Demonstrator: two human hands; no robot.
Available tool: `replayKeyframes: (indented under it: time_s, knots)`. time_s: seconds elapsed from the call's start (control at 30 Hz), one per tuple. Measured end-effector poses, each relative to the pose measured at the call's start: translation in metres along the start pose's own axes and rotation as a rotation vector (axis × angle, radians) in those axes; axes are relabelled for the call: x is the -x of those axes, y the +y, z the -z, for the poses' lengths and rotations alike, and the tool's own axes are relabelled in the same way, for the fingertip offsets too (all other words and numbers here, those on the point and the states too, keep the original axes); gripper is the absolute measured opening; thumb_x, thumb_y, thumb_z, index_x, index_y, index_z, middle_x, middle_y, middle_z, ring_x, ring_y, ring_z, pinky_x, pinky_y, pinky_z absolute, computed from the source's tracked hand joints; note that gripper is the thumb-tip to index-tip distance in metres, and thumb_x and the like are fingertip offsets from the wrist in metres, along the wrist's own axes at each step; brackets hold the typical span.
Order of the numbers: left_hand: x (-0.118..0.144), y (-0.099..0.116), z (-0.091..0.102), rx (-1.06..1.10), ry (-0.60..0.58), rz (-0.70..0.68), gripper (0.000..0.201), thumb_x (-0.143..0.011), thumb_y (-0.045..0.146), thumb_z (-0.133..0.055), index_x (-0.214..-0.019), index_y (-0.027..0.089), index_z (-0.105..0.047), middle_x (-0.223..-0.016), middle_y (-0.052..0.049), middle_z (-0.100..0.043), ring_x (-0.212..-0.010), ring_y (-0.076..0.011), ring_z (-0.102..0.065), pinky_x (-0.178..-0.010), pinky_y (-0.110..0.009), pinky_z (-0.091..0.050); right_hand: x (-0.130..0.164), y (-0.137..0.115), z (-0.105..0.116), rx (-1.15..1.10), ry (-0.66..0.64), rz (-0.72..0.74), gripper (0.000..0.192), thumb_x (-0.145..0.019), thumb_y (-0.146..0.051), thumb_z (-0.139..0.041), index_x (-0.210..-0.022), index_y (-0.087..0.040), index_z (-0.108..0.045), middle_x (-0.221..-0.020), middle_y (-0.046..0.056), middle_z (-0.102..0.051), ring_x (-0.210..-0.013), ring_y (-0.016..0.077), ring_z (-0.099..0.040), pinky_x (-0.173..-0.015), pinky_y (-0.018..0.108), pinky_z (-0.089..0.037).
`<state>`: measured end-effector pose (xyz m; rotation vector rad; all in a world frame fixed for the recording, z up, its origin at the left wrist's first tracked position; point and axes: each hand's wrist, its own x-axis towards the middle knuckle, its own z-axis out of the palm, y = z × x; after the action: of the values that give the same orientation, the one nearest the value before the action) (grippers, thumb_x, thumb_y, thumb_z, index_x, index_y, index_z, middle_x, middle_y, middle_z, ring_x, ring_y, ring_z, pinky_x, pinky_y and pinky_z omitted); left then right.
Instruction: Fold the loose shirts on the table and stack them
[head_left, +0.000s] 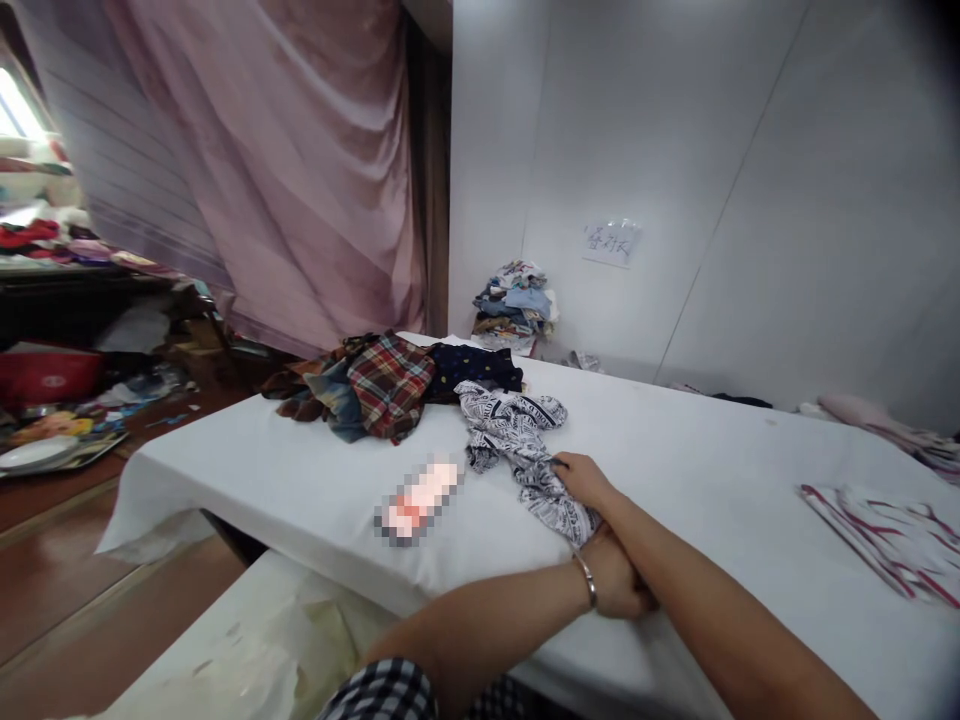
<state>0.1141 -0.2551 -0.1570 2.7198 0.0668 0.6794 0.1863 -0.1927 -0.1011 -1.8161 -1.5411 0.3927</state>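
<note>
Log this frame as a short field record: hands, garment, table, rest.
right hand: rests on the black-and-white printed garment, fingers on the cloth
left hand: lies under the right forearm, bracelet at wrist
table: white cover
other cloth: plaid pile; striped piece
background: folded stack; pink curtain

I'm in a makeshift clothes-sorting room, by the look of it: a table under a white sheet (300, 480) fills the middle, garments heaped (390, 385) at 11 o'clock, folded clothes stacked (514, 305) against plain white wall panels (750, 200) at 12, a pink curtain (300, 170) at 10, and cluttered shelves (60, 250) at 9
</note>
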Motion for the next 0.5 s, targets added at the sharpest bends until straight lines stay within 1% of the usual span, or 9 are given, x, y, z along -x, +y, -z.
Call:
replayKeyframes:
  time_s: [0.07, 0.13, 0.2, 0.23, 0.27, 0.33, 0.4, 0.43, 0.5]
  knots:
    - [0.002, -0.002, 0.004, 0.032, 0.037, -0.011, 0.041, -0.077, 0.046, -0.052, -0.112, 0.028, -0.062, -0.11, -0.005, -0.068, -0.112, -0.0267, -0.056, -0.104, -0.043, -0.035, -0.003, 0.004, 0.018, -0.043, 0.036, 0.001, 0.028, -0.078, -0.035, -0.05, -0.08, -0.015, -0.07, -0.08, 0.002, -0.072, -0.081, 0.0183, -0.062, -0.079, 0.027, -0.046]
    - [0.004, -0.004, 0.008, 0.041, 0.063, -0.057, 0.038, -0.081, 0.048, -0.049, -0.108, 0.026, -0.063, -0.112, -0.005, -0.068, -0.113, -0.024, -0.055, -0.105, -0.043, -0.032, -0.003, 0.019, 0.047, -0.176, 0.16, -0.047, 0.037, -0.08, -0.043, -0.047, -0.091, -0.014, -0.068, -0.089, 0.004, -0.072, -0.086, 0.0199, -0.062, -0.08, 0.029, -0.047]
    - [0.003, -0.005, 0.011, 0.056, 0.114, -0.085, 0.039, -0.084, 0.049, -0.046, -0.109, 0.023, -0.062, -0.118, -0.006, -0.064, -0.117, -0.0219, -0.051, -0.104, -0.042, -0.032, 0.005, 0.045, 0.079, -0.448, 0.35, -0.145, 0.046, -0.076, -0.05, -0.051, -0.1, -0.014, -0.066, -0.094, 0.006, -0.072, -0.088, 0.0214, -0.064, -0.078, 0.03, -0.049]
    - [0.003, -0.006, 0.012, 0.068, 0.148, -0.082, 0.039, -0.085, 0.048, -0.045, -0.11, 0.022, -0.061, -0.122, -0.006, -0.063, -0.119, -0.0212, -0.05, -0.103, -0.041, -0.034, 0.012, 0.06, 0.094, -0.546, 0.411, -0.197, 0.049, -0.073, -0.051, -0.054, -0.103, -0.015, -0.066, -0.094, 0.006, -0.072, -0.086, 0.0221, -0.065, -0.076, 0.031, -0.05]
    - [0.002, -0.006, 0.013, 0.082, 0.182, -0.067, 0.038, -0.085, 0.047, -0.046, -0.109, 0.021, -0.061, -0.123, -0.007, -0.062, -0.119, -0.0206, -0.049, -0.101, -0.039, -0.035, 0.022, 0.077, 0.107, -0.571, 0.45, -0.268, 0.049, -0.07, -0.051, -0.057, -0.102, -0.015, -0.066, -0.091, 0.007, -0.072, -0.085, 0.0231, -0.065, -0.074, 0.031, -0.05]
    - [-0.001, -0.007, 0.014, 0.107, 0.247, -0.017, 0.033, -0.086, 0.042, -0.046, -0.106, 0.021, -0.061, -0.121, -0.007, -0.063, -0.115, -0.0194, -0.051, -0.098, -0.038, -0.038, 0.045, 0.109, 0.128, -0.434, 0.46, -0.42, 0.044, -0.067, -0.049, -0.059, -0.094, -0.015, -0.069, -0.086, 0.007, -0.073, -0.085, 0.0256, -0.065, -0.073, 0.034, -0.051]
    - [-0.004, -0.009, 0.016, 0.123, 0.299, 0.035, 0.027, -0.086, 0.035, -0.046, -0.103, 0.02, -0.062, -0.116, -0.007, -0.065, -0.11, -0.0181, -0.054, -0.096, -0.038, -0.039, 0.07, 0.134, 0.142, -0.229, 0.47, -0.512, 0.037, -0.067, -0.046, -0.058, -0.086, -0.016, -0.07, -0.087, 0.008, -0.072, -0.091, 0.0268, -0.064, -0.08, 0.036, -0.049]
    - [-0.005, -0.011, 0.017, 0.128, 0.318, 0.055, 0.025, -0.086, 0.032, -0.046, -0.102, 0.02, -0.062, -0.114, -0.007, -0.065, -0.107, -0.0173, -0.055, -0.096, -0.037, -0.04, 0.082, 0.142, 0.147, -0.158, 0.485, -0.521, 0.035, -0.068, -0.045, -0.057, -0.083, -0.017, -0.07, -0.089, 0.007, -0.072, -0.094, 0.0265, -0.063, -0.083, 0.036, -0.048]
    - [-0.006, -0.016, 0.021, 0.124, 0.345, 0.092, 0.024, -0.087, 0.027, -0.045, -0.103, 0.02, -0.061, -0.113, -0.007, -0.065, -0.106, -0.0161, -0.055, -0.096, -0.036, -0.041, 0.102, 0.148, 0.153, -0.112, 0.533, -0.501, 0.032, -0.07, -0.044, -0.056, -0.082, -0.018, -0.07, -0.089, 0.006, -0.072, -0.093, 0.025, -0.062, -0.085, 0.034, -0.047]
